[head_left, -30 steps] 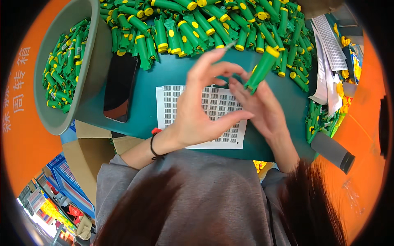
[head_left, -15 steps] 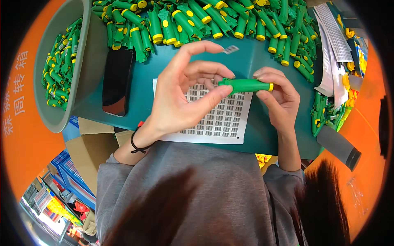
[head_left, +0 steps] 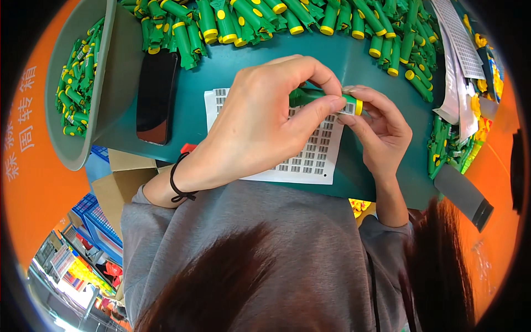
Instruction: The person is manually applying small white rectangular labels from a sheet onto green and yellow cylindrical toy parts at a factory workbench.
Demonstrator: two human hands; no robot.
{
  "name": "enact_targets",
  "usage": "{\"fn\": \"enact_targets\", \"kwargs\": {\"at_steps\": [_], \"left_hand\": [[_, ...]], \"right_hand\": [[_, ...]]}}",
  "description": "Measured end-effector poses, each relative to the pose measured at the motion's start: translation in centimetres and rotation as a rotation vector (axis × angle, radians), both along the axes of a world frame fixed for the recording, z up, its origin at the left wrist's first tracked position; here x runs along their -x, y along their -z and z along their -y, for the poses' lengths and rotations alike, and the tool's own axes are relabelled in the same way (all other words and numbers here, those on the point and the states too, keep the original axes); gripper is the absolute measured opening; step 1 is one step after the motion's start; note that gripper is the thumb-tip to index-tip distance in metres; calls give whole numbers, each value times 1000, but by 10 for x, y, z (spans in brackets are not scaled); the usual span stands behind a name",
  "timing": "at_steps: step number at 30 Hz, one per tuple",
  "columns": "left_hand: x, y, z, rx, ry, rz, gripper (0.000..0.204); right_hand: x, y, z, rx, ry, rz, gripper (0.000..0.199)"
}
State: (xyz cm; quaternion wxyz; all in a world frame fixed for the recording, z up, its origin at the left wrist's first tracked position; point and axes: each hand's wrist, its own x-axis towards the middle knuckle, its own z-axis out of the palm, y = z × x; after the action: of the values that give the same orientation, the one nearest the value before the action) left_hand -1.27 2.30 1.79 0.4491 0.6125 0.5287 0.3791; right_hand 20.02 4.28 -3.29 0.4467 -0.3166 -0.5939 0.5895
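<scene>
A small green tube with a yellow end (head_left: pixel 301 97) is held crosswise between my two hands above the table. My left hand (head_left: pixel 265 116) is closed over it, thumb and index finger pressing near the yellow end. A barcode sticker (head_left: pixel 349 108) lies against the tube's side there, partly under those fingertips. My right hand (head_left: pixel 387 130) pinches the yellow end from the right, its thumb below and index finger above. Beneath the hands is a white sheet of barcode stickers (head_left: pixel 318 149), partly covered by my left hand.
Many similar green tubes (head_left: pixel 265 19) are heaped along the table's far side. A grey-green tub (head_left: pixel 108 83) with more tubes stands left, beside a black phone (head_left: pixel 156 99). More sticker sheets (head_left: pixel 462 39) hang over the right, above a grey cylinder (head_left: pixel 462 193). A cardboard box (head_left: pixel 116 188) sits lower left.
My left hand has moved right and turned over the tube. The sticker, earlier on its raised index fingertip, is now against the tube near the yellow end.
</scene>
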Motion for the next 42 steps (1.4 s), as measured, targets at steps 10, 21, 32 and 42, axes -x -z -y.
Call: {"fn": "enact_targets", "kwargs": {"at_steps": [10,21,32,42], "left_hand": [[0,-2,-5,-33,50,-97,11],[0,-1,-5,-48,48,-139,10],[-7,8,0,12,-13,-48,16],[3,15,-4,391,209,56,25]], "right_hand": [[-3,-3,-1,-62,-9,71,41],[-2,-5,0,-36,12,90,40],[-4,-1,0,89,-28,-9,39],[3,5,5,16,-66,45,44]]}}
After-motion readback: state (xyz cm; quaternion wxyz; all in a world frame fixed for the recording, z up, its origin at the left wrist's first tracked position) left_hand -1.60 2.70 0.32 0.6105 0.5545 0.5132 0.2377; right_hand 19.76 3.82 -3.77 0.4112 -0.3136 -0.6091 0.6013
